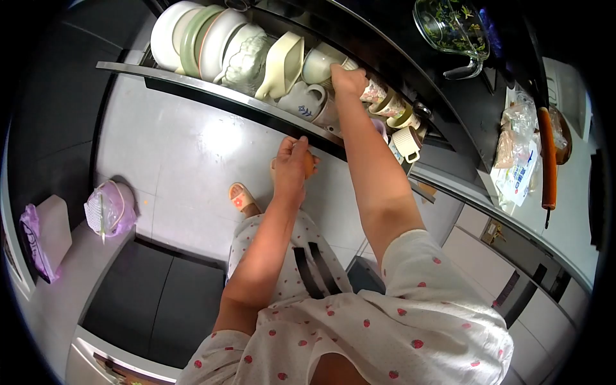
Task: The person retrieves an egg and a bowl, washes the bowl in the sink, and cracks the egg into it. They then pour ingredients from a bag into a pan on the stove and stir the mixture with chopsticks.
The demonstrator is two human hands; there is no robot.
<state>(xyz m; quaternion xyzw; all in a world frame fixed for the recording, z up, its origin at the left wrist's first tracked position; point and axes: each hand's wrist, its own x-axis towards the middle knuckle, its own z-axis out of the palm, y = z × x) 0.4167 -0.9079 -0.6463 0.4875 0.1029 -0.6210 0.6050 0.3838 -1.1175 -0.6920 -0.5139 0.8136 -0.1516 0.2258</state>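
My right hand (350,81) reaches into an open dish drawer, its fingers closed at the rim of a white bowl (316,67). Part of that bowl is hidden by the hand. A white mug with a blue leaf pattern (300,102) stands just in front, beside a cream spouted dish (283,63). To the right are several flowered cups (387,105). In front of the drawer, above the floor, my left hand (292,163) is closed around a rounded orange-brown thing (310,165), mostly hidden by the fingers.
Plates (168,37) stand on edge at the drawer's left, near a leaf-shaped white bowl (245,61). The drawer's metal front edge (192,80) juts out. On the counter are a glass jug (449,29), plastic bags (518,138) and an orange-handled tool (547,160). A purple-lined bucket (110,208) sits left.
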